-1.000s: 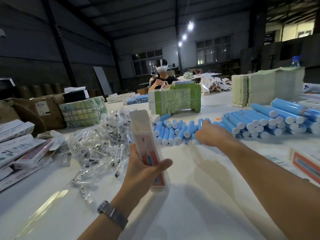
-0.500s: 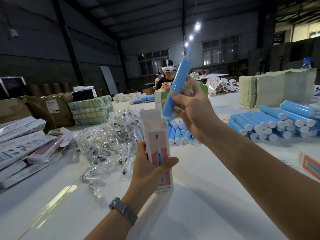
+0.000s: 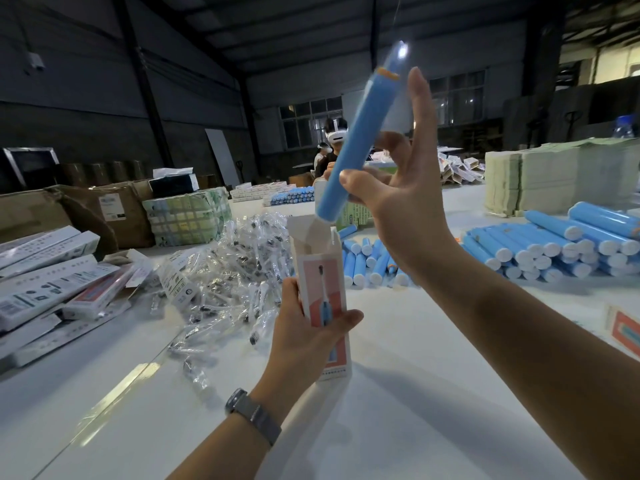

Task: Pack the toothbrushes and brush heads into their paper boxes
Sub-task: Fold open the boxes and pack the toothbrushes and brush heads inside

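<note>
My left hand [image 3: 304,336] grips an upright pink-and-white paper box [image 3: 320,271] with its top flaps open. My right hand [image 3: 398,202] pinches a blue toothbrush handle [image 3: 356,140] between thumb and fingers, the other fingers straight up. The handle is tilted, its lower end right at the box's open mouth. More blue handles [image 3: 554,247] lie stacked on the white table [image 3: 415,393] to the right and behind the box. A heap of bagged brush heads [image 3: 228,265] lies left of the box.
Packed white boxes [image 3: 48,289] lie at the left edge. Brown cartons [image 3: 86,213] and a wrapped green bundle [image 3: 187,216] stand behind them. Stacks of flat paper [image 3: 540,178] sit at the far right. A person [image 3: 332,147] works at the table's far end.
My right hand took a blue handle from the pile, lifted it and brought its lower end to the box's open top. My left hand raised the box a little.
</note>
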Motion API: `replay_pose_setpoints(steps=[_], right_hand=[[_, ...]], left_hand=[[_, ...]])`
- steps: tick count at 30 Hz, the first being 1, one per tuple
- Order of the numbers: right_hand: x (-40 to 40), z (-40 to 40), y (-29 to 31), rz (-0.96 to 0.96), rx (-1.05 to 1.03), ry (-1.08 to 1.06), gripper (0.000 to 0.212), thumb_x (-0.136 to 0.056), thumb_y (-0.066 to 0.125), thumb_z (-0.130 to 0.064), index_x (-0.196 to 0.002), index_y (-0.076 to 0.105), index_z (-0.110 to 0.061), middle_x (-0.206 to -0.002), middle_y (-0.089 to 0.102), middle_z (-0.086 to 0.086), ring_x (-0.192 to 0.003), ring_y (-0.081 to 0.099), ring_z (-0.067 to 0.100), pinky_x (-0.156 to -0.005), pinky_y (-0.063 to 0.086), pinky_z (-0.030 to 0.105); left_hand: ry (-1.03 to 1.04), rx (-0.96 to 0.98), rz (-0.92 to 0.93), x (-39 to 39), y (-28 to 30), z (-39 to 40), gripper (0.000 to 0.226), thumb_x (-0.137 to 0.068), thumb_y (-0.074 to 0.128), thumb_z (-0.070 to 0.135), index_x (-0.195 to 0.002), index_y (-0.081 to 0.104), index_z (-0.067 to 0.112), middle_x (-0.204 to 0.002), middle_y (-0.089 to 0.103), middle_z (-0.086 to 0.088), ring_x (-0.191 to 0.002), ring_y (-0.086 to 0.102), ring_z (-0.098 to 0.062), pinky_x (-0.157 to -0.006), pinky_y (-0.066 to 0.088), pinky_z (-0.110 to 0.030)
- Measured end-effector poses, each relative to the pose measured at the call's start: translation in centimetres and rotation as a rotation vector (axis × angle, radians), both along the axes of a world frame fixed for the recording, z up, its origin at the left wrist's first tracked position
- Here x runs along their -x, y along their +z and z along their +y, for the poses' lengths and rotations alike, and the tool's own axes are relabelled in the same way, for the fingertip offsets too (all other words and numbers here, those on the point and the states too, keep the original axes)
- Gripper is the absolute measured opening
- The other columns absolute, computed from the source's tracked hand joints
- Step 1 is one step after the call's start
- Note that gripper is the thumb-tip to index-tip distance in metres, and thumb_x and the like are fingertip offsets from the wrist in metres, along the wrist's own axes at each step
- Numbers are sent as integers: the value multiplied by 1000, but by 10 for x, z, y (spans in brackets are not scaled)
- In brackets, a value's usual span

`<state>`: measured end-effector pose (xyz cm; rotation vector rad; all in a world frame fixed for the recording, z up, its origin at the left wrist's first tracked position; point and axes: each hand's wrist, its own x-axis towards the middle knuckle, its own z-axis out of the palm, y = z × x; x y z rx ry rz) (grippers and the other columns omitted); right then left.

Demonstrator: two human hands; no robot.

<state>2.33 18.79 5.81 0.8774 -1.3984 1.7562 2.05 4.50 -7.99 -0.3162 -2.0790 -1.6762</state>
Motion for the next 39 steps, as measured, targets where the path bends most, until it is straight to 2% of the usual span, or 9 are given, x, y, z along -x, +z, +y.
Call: replay_pose_setpoints(steps=[3, 7, 12, 14, 17, 22, 26, 30, 39], right_hand=[[-2, -2, 2, 42, -32, 12, 98, -75, 63, 11, -151, 17, -31, -137, 43, 16, -101, 60, 29, -80, 60, 45], [0, -5, -8, 53, -277, -111, 105, -73, 67, 13, -151, 14, -31, -141, 39, 7, -96, 57, 14, -77, 59, 36], [5, -4, -10, 106, -469, -269, 108, -71, 74, -6, -152, 11, -41, -117, 44, -18, -80, 58, 16, -67, 57, 31], [7, -1, -8, 39, -467, -256, 112, -71, 75, -6, -153, 7, -40, -116, 48, -9, -77, 59, 20, -64, 58, 34], [8, 3, -8, -46, -520, -240, 111, -71, 75, -7, -152, 6, -38, -109, 53, 3, -75, 61, 17, -64, 59, 30], [9, 1, -10, -67, -633, -352, 86, -72, 71, -18, -142, 25, -37, -85, 58, 6, -62, 63, 23, -58, 56, 45], [10, 0, -11, -2, -614, -515, 38, -79, 63, -32, -114, 50, -26, -75, 58, -5, -66, 61, 15, -65, 55, 42], [15, -5, -24, 41, -698, -531, 5, -85, 62, -24, -89, 61, -21, -80, 59, -4, -75, 57, 17, -75, 51, 43], [29, -23, -59, -88, -638, -336, 17, -91, 60, -22, -107, 66, -24, -92, 58, -8, -79, 57, 5, -72, 48, 23]], left_hand=[[5, 13, -15, 0, 1, 1, 58, -69, 92, 24, -98, 42, 33, -85, 62, 28, -76, 65, 4, -55, 52, -10], [12, 19, -12, 2, 0, 2, 57, -68, 92, 24, -95, 42, 30, -83, 61, 28, -74, 64, 6, -52, 48, -7], [2, 21, -5, 2, 0, 0, 57, -67, 91, 30, -97, 43, 31, -81, 62, 27, -73, 65, 3, -55, 52, -13], [1, 24, 10, 1, 2, 1, 50, -73, 87, 37, -96, 43, 32, -84, 63, 20, -78, 69, -6, -59, 57, -22], [-104, -148, 23, -3, 6, 0, 27, -87, 56, 44, -93, 45, 20, -86, 60, -6, -81, 66, -39, -73, 57, -57], [-165, -109, 112, -8, 8, 1, 28, -94, 44, 41, -88, 43, 15, -63, 52, 20, -57, 54, 2, -56, 47, -14], [-180, -111, 142, -7, 7, 0, 26, -93, 42, 39, -87, 43, 13, -62, 55, 22, -57, 54, 5, -55, 45, -10], [-156, -108, 162, -5, 8, -2, 28, -93, 41, 40, -88, 43, 12, -62, 56, 21, -57, 55, 4, -55, 45, -11], [259, -324, 187, 17, 15, -34, 18, -105, 47, 33, -89, 48, 24, -80, 63, 6, -71, 64, -9, -63, 54, -24]])
